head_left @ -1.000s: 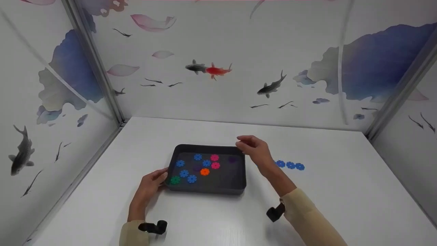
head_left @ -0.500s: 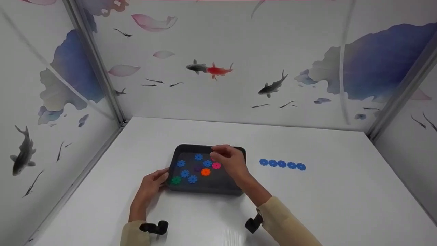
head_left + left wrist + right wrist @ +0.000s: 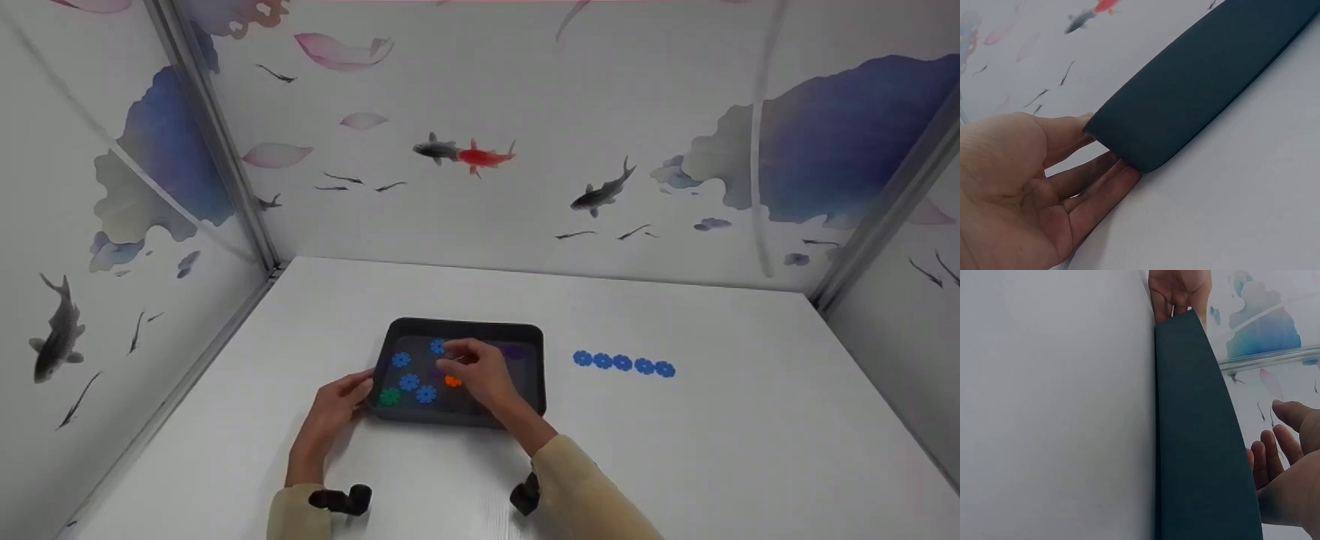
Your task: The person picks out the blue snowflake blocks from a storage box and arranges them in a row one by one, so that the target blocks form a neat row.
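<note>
White tabletop [image 3: 735, 435]: left hand [image 3: 331, 409] grips a dark rectangular tray [image 3: 442, 417], probably steadying it; right hand [image 3: 484, 371] above tray, fingers parted.

1. The tray [image 3: 442, 418], mid-frame, is coloured dark grey, teal-tinted in the wrist views.
2. Inside it, blue discs [image 3: 409, 382], a green disc [image 3: 389, 396], an orange disc [image 3: 453, 381] and a dim purple disc [image 3: 514, 351] are seen.
3. Blue is repeated along the row of discs [image 3: 622, 363], centre right.
4. The white back wall [image 3: 487, 225] is patterned with pink petals [image 3: 276, 155], grey and red fish [image 3: 484, 157], bluish blots [image 3: 847, 142].
</note>
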`<state>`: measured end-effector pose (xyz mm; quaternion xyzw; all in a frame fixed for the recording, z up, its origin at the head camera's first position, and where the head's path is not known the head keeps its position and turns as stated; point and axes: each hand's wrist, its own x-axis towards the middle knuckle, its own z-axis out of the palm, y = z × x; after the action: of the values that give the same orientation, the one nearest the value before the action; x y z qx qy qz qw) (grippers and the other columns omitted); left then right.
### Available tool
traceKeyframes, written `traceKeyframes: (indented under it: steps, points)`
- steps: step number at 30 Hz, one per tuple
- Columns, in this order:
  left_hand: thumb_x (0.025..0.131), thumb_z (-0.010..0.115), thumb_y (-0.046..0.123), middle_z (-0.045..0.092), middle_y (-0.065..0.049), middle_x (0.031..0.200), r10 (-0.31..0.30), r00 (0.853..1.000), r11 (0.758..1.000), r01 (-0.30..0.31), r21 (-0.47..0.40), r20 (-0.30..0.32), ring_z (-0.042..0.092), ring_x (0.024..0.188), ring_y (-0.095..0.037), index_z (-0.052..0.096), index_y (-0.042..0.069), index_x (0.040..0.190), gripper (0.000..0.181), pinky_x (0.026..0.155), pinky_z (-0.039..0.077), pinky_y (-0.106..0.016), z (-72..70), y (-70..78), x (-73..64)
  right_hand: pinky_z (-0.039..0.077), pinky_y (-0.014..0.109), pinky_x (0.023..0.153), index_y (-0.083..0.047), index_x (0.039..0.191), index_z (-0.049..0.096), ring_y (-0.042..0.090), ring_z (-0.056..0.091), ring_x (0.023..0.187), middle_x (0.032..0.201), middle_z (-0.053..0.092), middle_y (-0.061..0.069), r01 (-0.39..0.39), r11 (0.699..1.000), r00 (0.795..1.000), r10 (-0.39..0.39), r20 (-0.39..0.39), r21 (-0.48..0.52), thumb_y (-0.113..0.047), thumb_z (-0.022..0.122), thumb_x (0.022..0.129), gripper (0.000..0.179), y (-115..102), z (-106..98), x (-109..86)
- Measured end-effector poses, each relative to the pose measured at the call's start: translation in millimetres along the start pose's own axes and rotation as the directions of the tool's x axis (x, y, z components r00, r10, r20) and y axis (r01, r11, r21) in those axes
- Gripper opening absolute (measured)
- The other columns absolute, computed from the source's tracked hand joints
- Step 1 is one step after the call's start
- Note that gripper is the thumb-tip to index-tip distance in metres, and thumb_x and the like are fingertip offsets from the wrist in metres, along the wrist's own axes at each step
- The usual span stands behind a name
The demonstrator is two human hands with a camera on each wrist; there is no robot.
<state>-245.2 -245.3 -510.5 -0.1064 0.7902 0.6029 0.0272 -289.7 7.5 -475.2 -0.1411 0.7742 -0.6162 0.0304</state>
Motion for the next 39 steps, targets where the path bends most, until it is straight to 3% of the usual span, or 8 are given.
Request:
traceKeyframes:
  steps: [5, 15, 23, 31, 35, 39]
  points:
    - [0.105, 0.053, 0.023, 0.053, -0.019, 0.148, -0.004, 1.000, 1.000, 0.004, 0.001, 0.002, 0.055, 0.132, -0.033, 0.055, 0.008, 0.144, 0.042, 0.110, 0.048, -0.047, -0.6, 1.2, 0.9, 0.055, 0.019, 0.070, -0.007, 0.116, 0.073, 0.016, 0.061, 0.088, 0.108, 0.071, 0.011, 0.081, 0.991, 0.997, -0.079, 0.026, -0.106, -0.018, 0.076, 0.089, 0.029, 1, 8, 3.7]
    - [0.105, 0.053, 0.021, 0.053, -0.019, 0.148, -0.005, 1.000, 1.000, 0.005, 0.007, 0.008, 0.056, 0.131, -0.032, 0.055, 0.008, 0.144, 0.041, 0.111, 0.047, -0.048, 0.5, -0.4, 0.5, 0.057, 0.026, 0.083, -0.002, 0.111, 0.073, 0.022, 0.065, 0.096, 0.105, 0.073, 0.010, 0.150, 0.959, 0.989, -0.149, 0.025, -0.239, -0.014, 0.077, 0.088, 0.026, 15, 18, 4.7]
    - [0.105, 0.053, 0.023, 0.053, -0.020, 0.148, -0.003, 1.000, 1.000, 0.003, 0.005, 0.008, 0.056, 0.131, -0.034, 0.054, 0.008, 0.144, 0.042, 0.109, 0.049, -0.046, -0.3, 0.6, -0.9, 0.059, 0.028, 0.084, -0.002, 0.112, 0.073, 0.019, 0.065, 0.094, 0.104, 0.073, 0.010, 0.134, 0.956, 0.991, -0.129, 0.036, -0.259, -0.016, 0.076, 0.090, 0.026, 18, 20, 4.8]
    - [0.104, 0.055, 0.023, 0.054, -0.022, 0.146, -0.009, 1.000, 0.999, 0.009, -0.036, 0.000, 0.058, 0.125, -0.029, 0.054, 0.006, 0.144, 0.043, 0.107, 0.051, -0.044, -0.6, -1.1, 0.3, 0.058, 0.029, 0.083, -0.003, 0.115, 0.073, 0.022, 0.061, 0.097, 0.104, 0.068, 0.011, 0.155, 0.911, 0.985, -0.115, 0.127, -0.381, -0.020, 0.078, 0.087, 0.033, 19, 24, 3.2]
    - [0.104, 0.055, 0.023, 0.053, -0.021, 0.147, -0.010, 1.000, 1.000, 0.010, -0.028, -0.002, 0.057, 0.126, -0.029, 0.054, 0.007, 0.144, 0.043, 0.108, 0.050, -0.045, -0.1, -1.0, 0.6, 0.057, 0.036, 0.088, -0.004, 0.115, 0.073, 0.023, 0.058, 0.103, 0.107, 0.067, 0.011, 0.135, 0.889, 0.987, -0.085, 0.133, -0.438, -0.022, 0.079, 0.087, 0.034, 18, 25, 1.7]
    - [0.104, 0.055, 0.023, 0.052, -0.021, 0.149, -0.015, 1.000, 1.000, 0.015, -0.021, -0.006, 0.056, 0.128, -0.030, 0.054, 0.007, 0.144, 0.043, 0.109, 0.048, -0.047, 0.8, -1.1, 0.1, 0.055, 0.034, 0.085, -0.006, 0.116, 0.074, 0.021, 0.054, 0.103, 0.107, 0.066, 0.009, 0.120, 0.858, 0.989, -0.060, 0.135, -0.500, -0.024, 0.080, 0.086, 0.035, 19, 25, 0.3]
